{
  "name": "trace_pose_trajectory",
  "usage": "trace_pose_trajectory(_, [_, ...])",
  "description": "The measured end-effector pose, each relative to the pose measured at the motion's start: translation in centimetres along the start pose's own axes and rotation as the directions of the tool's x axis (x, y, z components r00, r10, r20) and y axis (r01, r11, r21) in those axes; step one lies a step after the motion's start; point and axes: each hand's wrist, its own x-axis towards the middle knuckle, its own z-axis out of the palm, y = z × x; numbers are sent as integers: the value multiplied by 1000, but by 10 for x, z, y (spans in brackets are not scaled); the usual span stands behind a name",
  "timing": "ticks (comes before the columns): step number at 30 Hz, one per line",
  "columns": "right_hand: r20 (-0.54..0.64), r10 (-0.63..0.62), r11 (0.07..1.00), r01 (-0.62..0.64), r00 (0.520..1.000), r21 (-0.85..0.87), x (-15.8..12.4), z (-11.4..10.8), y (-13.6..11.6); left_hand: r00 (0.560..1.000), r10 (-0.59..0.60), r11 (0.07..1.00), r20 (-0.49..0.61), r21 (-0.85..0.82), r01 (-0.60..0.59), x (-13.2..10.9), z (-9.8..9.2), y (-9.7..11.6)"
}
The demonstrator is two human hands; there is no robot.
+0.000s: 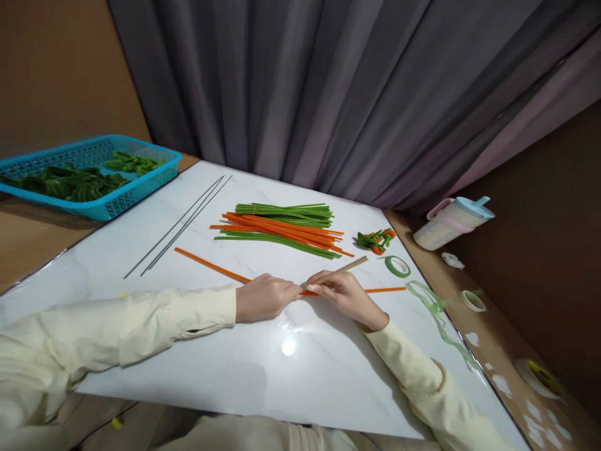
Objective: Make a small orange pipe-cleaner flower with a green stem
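An orange pipe cleaner (pixel 213 264) runs across the white tabletop and through both hands, its right end (pixel 385 290) sticking out past my right hand. My left hand (pixel 267 297) is closed around its middle part. Fingertips of my right hand (pixel 345 295) meet those of the left and pinch a slim tan stick (pixel 347 267), which points up to the right; the pipe cleaner passes under these fingers. Just beyond the hands lie bundles of orange pipe cleaners (pixel 286 227) and green pipe cleaners (pixel 286 214). The exact contact between stick and pipe cleaner is hidden by my fingers.
Thin dark wires (pixel 181 228) lie at left, near a blue basket (pixel 136 193) of green fuzzy pieces. To the right are a small orange-green bunch (pixel 375 240), green tape roll (pixel 397 267), loose green tape strip (pixel 439 319), another roll (pixel 472 301) and tumbler (pixel 451 224).
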Motion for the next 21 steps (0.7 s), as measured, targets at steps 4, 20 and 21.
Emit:
trace_pose_trajectory(4, [-134,53,999,-53,990,1,0,1,1,984,-176,958,3,-229,172,4,-5,1])
trace_pose_trajectory(20, [54,187,924,-194,981,329,-2,7,-3,980,84,984,-180,-142,-111,1,-5,2])
trace_pose_trajectory(21, [64,200,916,-210,978,343,-3,8,-3,973,121,986,-195,-92,-140,1,-5,3])
